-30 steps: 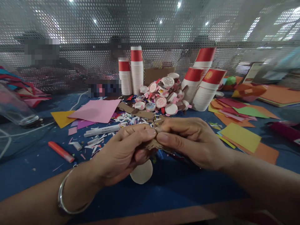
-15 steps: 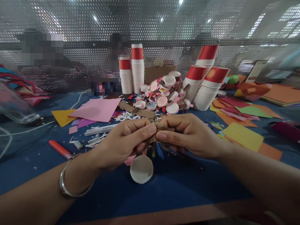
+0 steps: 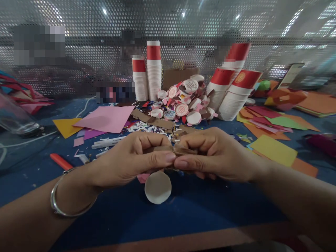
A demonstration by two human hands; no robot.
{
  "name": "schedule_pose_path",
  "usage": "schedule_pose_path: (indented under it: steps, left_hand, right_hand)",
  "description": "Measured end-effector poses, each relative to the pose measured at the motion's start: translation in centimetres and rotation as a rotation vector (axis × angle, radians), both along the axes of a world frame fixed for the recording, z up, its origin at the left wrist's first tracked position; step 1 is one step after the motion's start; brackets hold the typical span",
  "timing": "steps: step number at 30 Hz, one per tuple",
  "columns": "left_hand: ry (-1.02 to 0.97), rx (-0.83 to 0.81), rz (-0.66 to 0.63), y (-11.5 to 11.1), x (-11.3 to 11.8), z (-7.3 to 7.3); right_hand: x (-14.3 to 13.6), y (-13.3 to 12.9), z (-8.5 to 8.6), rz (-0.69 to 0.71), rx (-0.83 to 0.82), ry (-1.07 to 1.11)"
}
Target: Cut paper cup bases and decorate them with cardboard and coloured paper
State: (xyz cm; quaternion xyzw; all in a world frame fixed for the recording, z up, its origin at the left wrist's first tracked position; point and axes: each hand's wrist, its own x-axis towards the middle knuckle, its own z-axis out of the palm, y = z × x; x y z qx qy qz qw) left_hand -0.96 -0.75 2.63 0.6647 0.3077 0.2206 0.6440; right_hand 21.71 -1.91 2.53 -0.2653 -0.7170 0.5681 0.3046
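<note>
Both hands meet over the blue table, thumb tips almost touching. Between the thumb and fingers of my left hand [image 3: 147, 157] and of my right hand [image 3: 210, 155] is a strip of brown cardboard [image 3: 185, 151], pinched from both ends. Most of the strip is covered by the fingers. Just below the hands lies a round white paper disc [image 3: 158, 188], flat on the table, with a pink paper scrap [image 3: 143, 178] at its upper left edge.
Stacked red-and-white paper cups [image 3: 153, 71] stand behind, more cup stacks [image 3: 233, 98] at right. Between them is a heap of decorated paper discs [image 3: 181, 109]. Coloured paper [image 3: 106, 118], white markers [image 3: 107, 142], a red-orange pen [image 3: 61, 161] and a clear bottle [image 3: 18, 117] lie around.
The hands have dropped slightly, and more of the brown cardboard strip shows between the fingers. The view has tilted a little. The white disc stays on the table.
</note>
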Motion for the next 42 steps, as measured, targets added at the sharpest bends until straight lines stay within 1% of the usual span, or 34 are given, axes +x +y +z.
schedule_pose_path:
  steps: [4,7,11,13,14,16,17,19,20,21,24,27,31,33,34,36,39,42]
  left_hand:
    - [-0.093,-0.07,0.069,-0.6,0.6,-0.5]
    - [-0.128,-0.085,0.138,-0.7,1.1,-0.8]
    - [-0.109,0.006,0.217,-0.5,1.6,-0.9]
    - [-0.085,0.082,0.247,-0.1,1.7,-1.0]
    - [-0.075,0.127,0.285,0.1,1.7,-1.0]
    - [-0.074,0.204,0.414,0.9,1.4,-1.0]
    - [-0.128,0.22,0.529,1.5,1.1,-0.9]
    - [-0.204,0.143,0.679,2.5,0.4,-0.9]
    - [-0.224,0.085,0.716,3.0,0.1,-0.8]
    - [-0.23,0.021,0.724,3.3,-0.1,-0.8]
    - [-0.232,-0.101,0.724,3.7,-0.3,-1.0]
    - [-0.252,-0.108,0.687,3.4,-0.1,-1.3]
    - [-0.232,-0.143,0.678,2.9,-0.1,-1.3]
    - [-0.228,-0.184,0.671,2.8,-0.1,-1.1]
    - [-0.228,-0.189,0.643,2.7,-0.1,-1.1]
    - [-0.207,-0.148,0.552,2.3,-0.1,-1.0]
    - [-0.086,0.006,0.439,1.5,0.1,-1.1]
    - [0.054,0.15,0.335,0.5,0.5,-1.1]
  right_hand:
    - [0.0,-0.4,0.2,-0.052,0.142,0.066]
    - [0.0,-0.5,-0.1,-0.146,0.297,0.023]
    - [-0.1,-0.1,-1.0,-0.305,0.499,-0.086]
    - [-0.2,0.1,-1.4,-0.339,0.578,-0.117]
    - [-0.1,0.2,-1.5,-0.356,0.605,-0.124]
    - [0.0,0.3,-1.4,-0.439,0.624,-0.106]
    - [0.2,0.4,-1.3,-0.503,0.613,-0.083]
    - [0.7,0.6,-1.0,-0.629,0.557,-0.021]
    - [1.0,0.7,-0.9,-0.657,0.516,-0.001]
    - [1.2,0.9,-0.9,-0.658,0.473,0.005]
    - [1.8,1.8,-1.3,-0.553,0.384,-0.101]
    - [1.9,2.6,-1.8,-0.477,0.381,-0.305]
    - [1.8,2.9,-2.0,-0.463,0.409,-0.452]
    - [1.8,2.9,-2.0,-0.484,0.402,-0.465]
    - [1.9,2.8,-2.0,-0.506,0.408,-0.457]
    - [1.9,2.7,-2.1,-0.56,0.445,-0.426]
    - [1.6,2.5,-2.2,-0.616,0.494,-0.358]
    - [0.9,2.0,-2.2,-0.57,0.47,-0.283]
